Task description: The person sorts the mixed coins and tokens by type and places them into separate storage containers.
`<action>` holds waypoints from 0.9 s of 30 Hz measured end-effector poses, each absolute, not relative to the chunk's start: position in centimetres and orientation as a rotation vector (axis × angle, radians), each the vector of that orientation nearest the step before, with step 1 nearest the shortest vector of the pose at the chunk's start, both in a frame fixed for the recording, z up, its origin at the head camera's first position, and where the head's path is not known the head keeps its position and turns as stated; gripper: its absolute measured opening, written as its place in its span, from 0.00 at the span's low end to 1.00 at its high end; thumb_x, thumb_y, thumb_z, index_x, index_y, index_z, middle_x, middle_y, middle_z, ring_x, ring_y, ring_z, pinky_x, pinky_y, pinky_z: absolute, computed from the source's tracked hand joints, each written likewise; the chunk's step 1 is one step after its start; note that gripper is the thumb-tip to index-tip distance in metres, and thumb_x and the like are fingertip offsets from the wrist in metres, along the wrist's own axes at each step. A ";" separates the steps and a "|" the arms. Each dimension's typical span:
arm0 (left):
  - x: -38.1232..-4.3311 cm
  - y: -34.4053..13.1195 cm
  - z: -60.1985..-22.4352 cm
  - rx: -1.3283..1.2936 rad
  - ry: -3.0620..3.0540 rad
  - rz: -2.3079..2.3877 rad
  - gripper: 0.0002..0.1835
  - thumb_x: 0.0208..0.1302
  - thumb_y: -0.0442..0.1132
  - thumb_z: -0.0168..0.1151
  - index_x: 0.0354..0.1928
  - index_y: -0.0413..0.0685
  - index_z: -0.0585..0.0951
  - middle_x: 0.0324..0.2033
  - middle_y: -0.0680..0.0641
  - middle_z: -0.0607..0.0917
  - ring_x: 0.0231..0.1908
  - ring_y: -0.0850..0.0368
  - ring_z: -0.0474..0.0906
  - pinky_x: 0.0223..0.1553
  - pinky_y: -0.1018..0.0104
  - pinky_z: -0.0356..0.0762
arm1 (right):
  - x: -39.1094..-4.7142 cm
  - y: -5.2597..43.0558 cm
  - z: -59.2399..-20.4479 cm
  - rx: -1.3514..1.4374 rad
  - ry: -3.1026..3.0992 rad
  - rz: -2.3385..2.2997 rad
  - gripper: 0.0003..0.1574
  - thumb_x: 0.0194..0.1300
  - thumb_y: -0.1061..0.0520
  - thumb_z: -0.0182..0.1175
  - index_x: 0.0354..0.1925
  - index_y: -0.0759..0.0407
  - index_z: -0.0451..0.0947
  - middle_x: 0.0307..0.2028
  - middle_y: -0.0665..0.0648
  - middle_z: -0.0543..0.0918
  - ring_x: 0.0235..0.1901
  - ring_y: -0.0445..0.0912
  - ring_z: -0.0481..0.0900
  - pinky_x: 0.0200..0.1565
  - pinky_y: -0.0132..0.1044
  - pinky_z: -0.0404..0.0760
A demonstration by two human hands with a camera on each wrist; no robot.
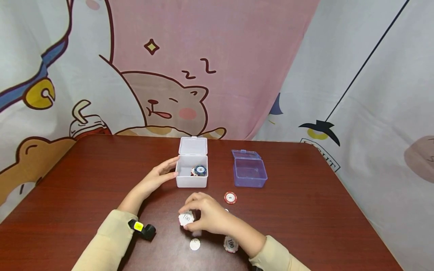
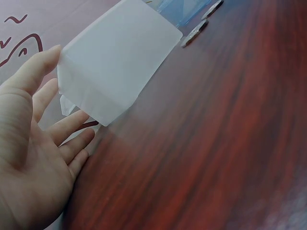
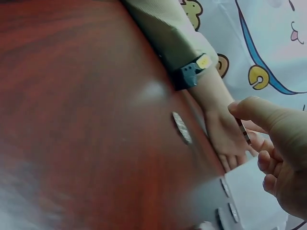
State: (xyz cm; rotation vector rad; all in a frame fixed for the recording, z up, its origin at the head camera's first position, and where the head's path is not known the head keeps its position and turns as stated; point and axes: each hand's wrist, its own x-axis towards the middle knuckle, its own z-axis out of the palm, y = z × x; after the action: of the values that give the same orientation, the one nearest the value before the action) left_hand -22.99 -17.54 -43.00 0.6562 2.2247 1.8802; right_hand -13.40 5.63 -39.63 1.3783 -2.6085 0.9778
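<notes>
The right hand (image 1: 209, 215) pinches a white 100 chip (image 1: 186, 218), best held by its edge, while the loose left hand (image 1: 156, 179) touches the white box (image 1: 191, 182).

1. We count one dark red wood-grain table (image 1: 312, 203).
2. Toward its far edge, we see two hinged plastic boxes: one white box (image 1: 191, 182), one translucent purple box (image 1: 250, 181).
3. Between these boxes and the table's near edge, we find two white round chips marked 100 (image 1: 231, 244), one red-and-white round chip marked 5 (image 1: 230, 198) and one pale round disc (image 1: 194, 244).
4. Inside the white box, we make out at least one blue round chip (image 1: 200, 170); overlap hides the rest.
5. We count two bare hands (image 1: 209, 213).
</notes>
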 end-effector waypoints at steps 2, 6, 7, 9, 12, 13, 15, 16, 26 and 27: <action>-23.0 -17.5 -43.0 0.658 2.221 1.883 0.31 0.61 0.41 0.58 0.65 0.54 0.62 0.61 0.43 0.65 0.61 0.45 0.57 0.56 0.44 0.54 | -13.7 5.8 -39.3 1.358 -2.620 0.986 0.22 0.43 0.52 0.70 0.41 0.50 0.82 0.37 0.42 0.74 0.41 0.34 0.69 0.45 0.25 0.66; -22.9 -17.5 -43.0 0.646 2.220 1.884 0.31 0.60 0.41 0.58 0.65 0.55 0.62 0.61 0.44 0.66 0.61 0.46 0.57 0.56 0.44 0.54 | -14.1 6.0 -38.7 1.326 -2.615 1.006 0.22 0.44 0.51 0.70 0.41 0.51 0.82 0.38 0.43 0.74 0.41 0.35 0.69 0.44 0.26 0.66; -22.9 -17.5 -43.0 0.650 2.222 1.882 0.31 0.60 0.41 0.58 0.65 0.55 0.62 0.61 0.44 0.65 0.61 0.46 0.57 0.56 0.44 0.54 | -14.2 6.0 -38.6 1.319 -2.612 1.012 0.22 0.44 0.51 0.70 0.41 0.51 0.82 0.38 0.43 0.74 0.41 0.35 0.69 0.44 0.27 0.66; -22.9 -17.5 -43.0 0.651 2.223 1.881 0.31 0.60 0.41 0.58 0.65 0.55 0.62 0.61 0.44 0.65 0.61 0.46 0.57 0.56 0.44 0.54 | -14.5 6.1 -38.4 1.299 -2.602 1.024 0.22 0.43 0.52 0.70 0.41 0.51 0.82 0.38 0.44 0.75 0.41 0.36 0.69 0.43 0.27 0.67; -22.9 -17.6 -43.0 0.649 2.225 1.879 0.31 0.60 0.41 0.58 0.65 0.55 0.62 0.61 0.44 0.65 0.61 0.46 0.57 0.56 0.44 0.54 | -15.0 6.3 -38.0 1.262 -2.589 1.055 0.22 0.43 0.52 0.71 0.41 0.52 0.82 0.38 0.43 0.75 0.41 0.36 0.69 0.43 0.28 0.67; -22.9 -17.6 -43.0 0.649 2.225 1.877 0.31 0.60 0.41 0.58 0.65 0.55 0.62 0.61 0.44 0.65 0.61 0.46 0.57 0.56 0.44 0.54 | -15.1 6.3 -37.9 1.253 -2.583 1.063 0.22 0.43 0.53 0.71 0.41 0.51 0.82 0.37 0.43 0.75 0.41 0.36 0.69 0.43 0.28 0.68; -22.9 -17.6 -43.0 0.636 2.229 1.874 0.31 0.60 0.42 0.59 0.65 0.56 0.62 0.61 0.44 0.66 0.61 0.46 0.58 0.56 0.44 0.53 | -15.5 6.4 -37.7 1.234 -2.571 1.079 0.22 0.42 0.53 0.71 0.40 0.51 0.82 0.37 0.43 0.75 0.41 0.36 0.69 0.43 0.29 0.68; -22.9 -17.6 -43.0 0.637 2.229 1.873 0.31 0.60 0.42 0.59 0.65 0.56 0.62 0.61 0.44 0.65 0.61 0.46 0.57 0.56 0.43 0.53 | -15.6 6.5 -37.5 1.228 -2.568 1.083 0.21 0.42 0.53 0.71 0.40 0.51 0.82 0.38 0.43 0.75 0.41 0.36 0.69 0.43 0.29 0.69; -22.9 -17.6 -43.0 0.642 2.234 1.865 0.30 0.61 0.39 0.57 0.65 0.56 0.62 0.61 0.43 0.65 0.61 0.45 0.57 0.56 0.42 0.52 | -17.2 6.8 -36.4 1.176 -2.568 1.078 0.23 0.42 0.55 0.72 0.41 0.54 0.82 0.41 0.46 0.76 0.43 0.39 0.71 0.45 0.32 0.69; -22.9 -17.6 -43.0 0.653 2.230 1.869 0.30 0.61 0.39 0.57 0.65 0.55 0.61 0.61 0.43 0.65 0.61 0.45 0.57 0.56 0.42 0.52 | -17.4 6.7 -36.3 1.171 -2.564 1.072 0.23 0.42 0.55 0.72 0.41 0.54 0.82 0.40 0.47 0.76 0.43 0.40 0.71 0.44 0.32 0.70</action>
State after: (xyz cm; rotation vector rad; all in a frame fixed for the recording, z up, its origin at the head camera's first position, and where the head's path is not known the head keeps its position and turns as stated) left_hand -22.93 -17.56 -42.98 0.6533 2.2300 1.8688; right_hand -17.42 6.74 -36.31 1.1706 -2.5642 1.0720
